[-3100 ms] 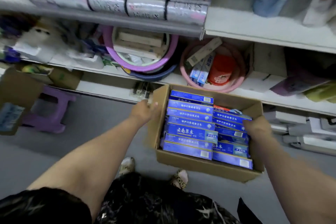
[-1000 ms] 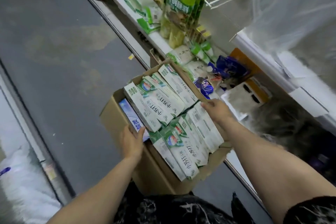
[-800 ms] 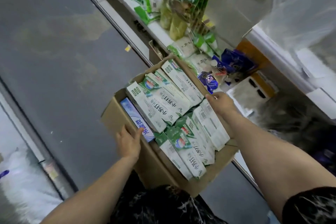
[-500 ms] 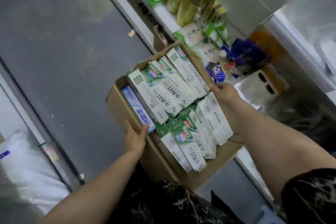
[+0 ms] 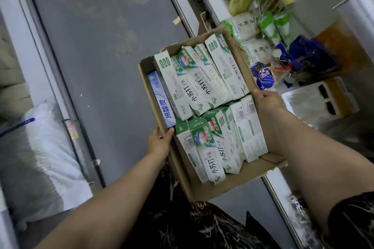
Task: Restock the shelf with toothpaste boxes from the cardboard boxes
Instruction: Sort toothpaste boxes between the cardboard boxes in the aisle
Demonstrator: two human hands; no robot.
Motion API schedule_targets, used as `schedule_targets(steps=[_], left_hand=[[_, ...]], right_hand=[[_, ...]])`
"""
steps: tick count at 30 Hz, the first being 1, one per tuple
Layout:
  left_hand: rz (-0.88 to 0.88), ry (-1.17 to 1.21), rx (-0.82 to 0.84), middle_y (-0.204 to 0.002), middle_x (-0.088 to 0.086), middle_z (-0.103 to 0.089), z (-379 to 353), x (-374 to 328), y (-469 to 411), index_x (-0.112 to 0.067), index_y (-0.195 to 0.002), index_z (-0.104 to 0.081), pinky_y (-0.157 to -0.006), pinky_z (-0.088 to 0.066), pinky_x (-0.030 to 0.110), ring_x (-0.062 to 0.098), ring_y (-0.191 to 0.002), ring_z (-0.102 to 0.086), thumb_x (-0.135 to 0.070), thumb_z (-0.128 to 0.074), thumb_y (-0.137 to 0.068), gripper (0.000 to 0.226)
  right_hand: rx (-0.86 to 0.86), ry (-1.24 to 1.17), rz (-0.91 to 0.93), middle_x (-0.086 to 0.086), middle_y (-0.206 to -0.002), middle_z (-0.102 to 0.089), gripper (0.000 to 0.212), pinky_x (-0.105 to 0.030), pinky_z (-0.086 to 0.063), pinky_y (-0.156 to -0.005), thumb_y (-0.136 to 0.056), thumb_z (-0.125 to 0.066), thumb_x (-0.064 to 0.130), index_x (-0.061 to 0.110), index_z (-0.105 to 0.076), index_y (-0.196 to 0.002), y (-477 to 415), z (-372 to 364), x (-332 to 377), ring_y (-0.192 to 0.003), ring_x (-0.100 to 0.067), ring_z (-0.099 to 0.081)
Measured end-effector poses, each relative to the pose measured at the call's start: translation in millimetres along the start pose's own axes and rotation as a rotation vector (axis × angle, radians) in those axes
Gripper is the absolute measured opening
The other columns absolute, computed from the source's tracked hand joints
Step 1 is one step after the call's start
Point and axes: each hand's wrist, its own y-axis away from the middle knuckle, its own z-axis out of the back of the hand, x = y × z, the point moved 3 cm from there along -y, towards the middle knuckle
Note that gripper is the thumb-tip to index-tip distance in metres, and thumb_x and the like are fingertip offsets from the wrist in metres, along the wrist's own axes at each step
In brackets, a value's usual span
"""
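Both your arms reach fwd, forearms bare. Left grip (image 5: 159, 143) clamps the cardboard box (image 5: 212, 189) w/ thumb over its rim; right grip (image 5: 267, 103) holds the opp. side.

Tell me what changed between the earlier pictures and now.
Three seconds ago both hands held a carton of blue boxes. Now the left hand and right hand hold a different carton, filled mostly with green-and-white boxes. Over the last second the grip and contents stayed the same.
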Motion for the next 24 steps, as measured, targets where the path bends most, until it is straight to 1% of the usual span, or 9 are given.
schedule_targets(steps=[4, 6, 9, 12, 15, 18, 21, 22, 24], left_hand=[[0.052, 0.098, -0.016, -0.115, 0.006, -0.063, 1.4, -4.0, -2.8, -0.019, -0.144, -0.045, -0.096, -0.050, 0.039, 0.027, -0.101, -0.062, -0.027, -0.066, -0.092, 0.056], [0.077, 0.129, -0.003, -0.122, 0.007, -0.064, 5.9, -5.5, -6.7, -0.018, -0.142, -0.048, -0.097, -0.051, 0.043, 0.028, -0.103, -0.064, -0.026, -0.068, -0.091, 0.056], [0.062, 0.116, 0.017, -0.119, 0.008, -0.068, 16.7, -18.3, -16.8, -0.017, -0.136, -0.055, -0.084, -0.055, 0.035, 0.021, -0.086, -0.066, -0.021, -0.069, -0.090, 0.049], [0.005, -0.049, 0.031, -0.106, 0.007, -0.068, 30.5, -42.1, -28.3, -0.012, -0.130, -0.059, -0.072, -0.050, 0.029, 0.019, -0.078, -0.062, -0.019, -0.066, -0.092, 0.039], [-0.105, -0.271, 0.043, -0.099, 0.009, -0.066, 40.5, -81.6, -42.0, -0.008, -0.125, -0.062, -0.061, -0.043, 0.026, 0.023, -0.077, -0.059, -0.017, -0.064, -0.093, 0.033], [-0.214, -0.450, 0.084, -0.119, 0.014, -0.065, 39.6, -121.1, -63.3, -0.008, -0.132, -0.058, -0.085, -0.050, 0.035, 0.031, -0.107, -0.063, -0.020, -0.065, -0.093, 0.042], [-0.249, -0.406, 0.116, -0.111, 0.012, -0.066, 34.6, -156.9, -82.2, -0.007, -0.131, -0.060, -0.092, -0.050, 0.038, 0.024, -0.092, -0.062, -0.016, -0.061, -0.095, 0.037], [-0.261, -0.390, 0.121, -0.105, 0.010, -0.066, 33.5, -164.9, -86.8, -0.007, -0.128, -0.062, -0.088, -0.051, 0.037, 0.023, -0.084, -0.059, -0.015, -0.060, -0.095, 0.034], [-0.285, -0.427, 0.135, -0.101, 0.006, -0.064, 33.6, -173.0, -85.9, -0.010, -0.125, -0.065, -0.085, -0.047, 0.030, 0.020, -0.085, -0.059, -0.021, -0.061, -0.095, 0.032]], right_hand=[[-0.005, 0.028, 0.025, -0.010, -0.097, -0.070, 0.047, -0.038, -0.050, -0.093, -0.093, -0.048, 0.055, 0.015, -0.073, -0.093, 0.5, 3.9, 2.9, -0.093, -0.032, -0.063], [-0.017, 0.047, 0.041, -0.012, -0.097, -0.069, 0.045, -0.035, -0.048, -0.087, -0.097, -0.047, 0.050, 0.013, -0.072, -0.093, 3.9, 5.6, 2.0, -0.094, -0.034, -0.062], [-0.008, 0.037, 0.058, -0.016, -0.093, -0.068, 0.045, -0.035, -0.049, -0.083, -0.096, -0.047, 0.045, 0.008, -0.070, -0.088, 11.6, -1.2, -10.0, -0.095, -0.036, -0.063], [-0.018, -0.035, 0.019, -0.016, -0.093, -0.070, 0.054, -0.038, -0.051, -0.086, -0.090, -0.045, 0.053, 0.007, -0.072, -0.093, 22.9, -16.3, -30.4, -0.094, -0.036, -0.064], [-0.012, -0.087, -0.060, -0.012, -0.092, -0.061, 0.045, -0.033, -0.042, -0.081, -0.101, -0.043, 0.039, 0.004, -0.072, -0.100, 51.5, -34.6, -51.8, -0.096, -0.034, -0.060], [-0.055, -0.154, -0.135, -0.021, -0.099, -0.067, 0.049, -0.035, -0.043, -0.080, -0.103, -0.040, 0.038, 0.003, -0.073, -0.096, 75.9, -57.7, -73.6, -0.098, -0.037, -0.061], [-0.129, -0.279, -0.222, -0.013, -0.073, -0.061, 0.050, -0.033, -0.039, -0.063, -0.099, -0.047, 0.041, 0.009, -0.059, -0.063, 88.7, -70.7, -85.2, -0.079, -0.033, -0.059], [-0.132, -0.278, -0.219, -0.010, -0.071, -0.060, 0.049, -0.032, -0.040, -0.062, -0.099, -0.049, 0.041, 0.008, -0.060, -0.064, 90.1, -70.7, -83.9, -0.080, -0.034, -0.059], [-0.130, -0.234, -0.190, -0.014, -0.088, -0.066, 0.042, -0.036, -0.047, -0.077, -0.100, -0.049, 0.039, 0.004, -0.069, -0.090, 87.4, -66.3, -73.7, -0.095, -0.038, -0.062]])
